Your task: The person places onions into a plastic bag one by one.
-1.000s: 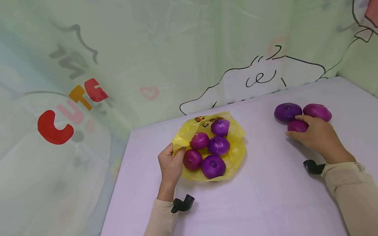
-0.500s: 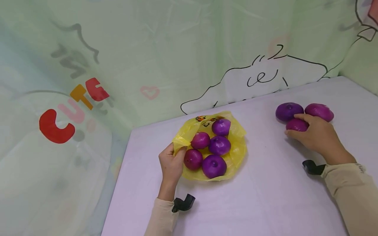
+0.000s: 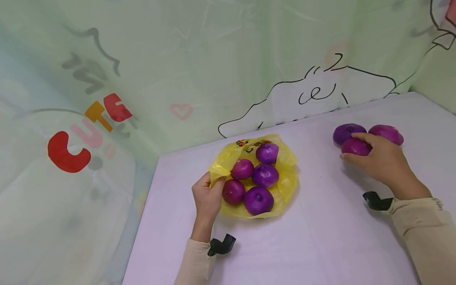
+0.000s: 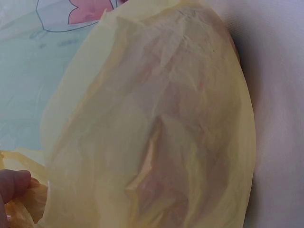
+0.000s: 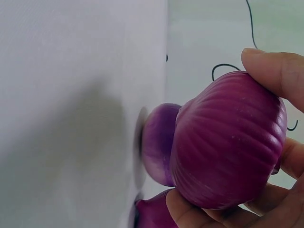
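My left hand (image 3: 208, 198) pinches the left rim of a yellow plastic bag (image 3: 286, 182), which lies spread open around several purple onions (image 3: 265, 175). In the left wrist view the side of the bag (image 4: 142, 118) fills most of the frame, and my thumb shows at lower left. On the right, my right hand (image 3: 386, 162) grips a reddish-purple onion (image 5: 228, 142) between thumb and fingers, raised off the table in the right wrist view. Just behind it sit a dark purple onion (image 3: 345, 132) and a pinkish onion (image 3: 386, 133), the latter partly covered by the hand.
A white cloth covers the table (image 3: 313, 237). Behind and to the left hangs a pale green printed curtain (image 3: 178, 71), close along the table's back edge. Black camera mounts (image 3: 221, 245) stick out from both wrists.
My right hand has lifted the onion slightly and shifted it a little left, so it overlaps the dark onion more. My left hand keeps its hold on the bag's rim.
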Tool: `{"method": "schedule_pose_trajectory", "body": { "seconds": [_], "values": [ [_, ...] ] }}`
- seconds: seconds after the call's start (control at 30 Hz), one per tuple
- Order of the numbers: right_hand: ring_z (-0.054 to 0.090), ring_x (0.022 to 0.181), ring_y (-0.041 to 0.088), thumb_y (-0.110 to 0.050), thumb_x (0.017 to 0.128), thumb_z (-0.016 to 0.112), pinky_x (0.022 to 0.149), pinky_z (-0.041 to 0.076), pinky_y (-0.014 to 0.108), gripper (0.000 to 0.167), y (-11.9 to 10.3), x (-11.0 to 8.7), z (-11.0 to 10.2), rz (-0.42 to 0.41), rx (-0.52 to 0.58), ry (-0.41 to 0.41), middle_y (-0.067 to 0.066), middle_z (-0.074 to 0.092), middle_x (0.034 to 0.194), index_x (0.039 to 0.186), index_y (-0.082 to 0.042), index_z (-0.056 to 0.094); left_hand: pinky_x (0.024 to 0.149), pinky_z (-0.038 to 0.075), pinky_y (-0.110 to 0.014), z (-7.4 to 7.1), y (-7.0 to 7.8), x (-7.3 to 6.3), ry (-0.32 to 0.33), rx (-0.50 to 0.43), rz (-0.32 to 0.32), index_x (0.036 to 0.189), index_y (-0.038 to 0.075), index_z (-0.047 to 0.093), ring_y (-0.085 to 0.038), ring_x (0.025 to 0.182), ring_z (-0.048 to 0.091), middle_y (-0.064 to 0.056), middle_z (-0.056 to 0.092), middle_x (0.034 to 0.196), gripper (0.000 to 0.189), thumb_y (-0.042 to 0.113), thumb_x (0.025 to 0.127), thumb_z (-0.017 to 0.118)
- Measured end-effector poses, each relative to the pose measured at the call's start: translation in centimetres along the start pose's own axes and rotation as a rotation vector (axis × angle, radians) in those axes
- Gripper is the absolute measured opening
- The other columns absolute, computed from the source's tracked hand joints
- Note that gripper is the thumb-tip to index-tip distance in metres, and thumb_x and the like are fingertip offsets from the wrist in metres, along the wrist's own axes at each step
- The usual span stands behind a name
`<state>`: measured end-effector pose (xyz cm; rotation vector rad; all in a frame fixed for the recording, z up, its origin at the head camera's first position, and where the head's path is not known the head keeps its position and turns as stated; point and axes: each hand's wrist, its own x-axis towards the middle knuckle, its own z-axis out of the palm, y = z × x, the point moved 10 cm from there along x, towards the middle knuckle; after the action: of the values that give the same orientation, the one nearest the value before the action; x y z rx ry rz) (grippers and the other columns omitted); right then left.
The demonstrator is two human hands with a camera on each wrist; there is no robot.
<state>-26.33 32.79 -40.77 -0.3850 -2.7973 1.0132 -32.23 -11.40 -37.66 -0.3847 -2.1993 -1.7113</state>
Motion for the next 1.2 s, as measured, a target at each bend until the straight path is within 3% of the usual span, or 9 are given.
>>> {"method": "schedule_pose_trajectory", "body": {
  "seconds": [0.57,0.9,1.2],
  "values": [
    [0.037,0.123,0.066,-0.048,0.092,0.077,0.088,0.043,0.079,0.087,-2.3,-0.4,-0.4,-0.032,-0.008,0.027,0.044,0.038,0.149,0.155,0.001,0.042,0.079,0.061,-0.030,0.1,0.1,0.0,-0.006,-0.016,-0.001,0.104,0.000,0.080,-0.018,0.085,0.070,-0.010,0.080,0.099,0.015,0.005,0.095,0.070],
    [0.039,0.121,0.063,-0.045,0.091,0.079,0.086,0.047,0.077,0.085,-3.6,-0.7,-0.3,-0.038,0.009,0.028,0.043,0.041,0.147,0.155,0.000,0.043,0.081,0.062,-0.031,0.1,0.4,0.1,-0.018,-0.017,0.036,0.106,-0.001,0.079,-0.019,0.089,0.072,-0.010,0.080,0.101,0.016,0.002,0.094,0.070],
    [0.040,0.123,0.061,-0.042,0.090,0.081,0.087,0.045,0.079,0.083,-4.6,-0.8,-0.4,-0.062,0.016,0.044,0.040,0.043,0.148,0.153,-0.001,0.046,0.074,0.060,-0.026,0.1,0.3,-0.1,-0.016,-0.023,0.025,0.106,0.000,0.079,-0.018,0.079,0.066,-0.011,0.079,0.099,0.015,0.004,0.095,0.070]
  ]
}}
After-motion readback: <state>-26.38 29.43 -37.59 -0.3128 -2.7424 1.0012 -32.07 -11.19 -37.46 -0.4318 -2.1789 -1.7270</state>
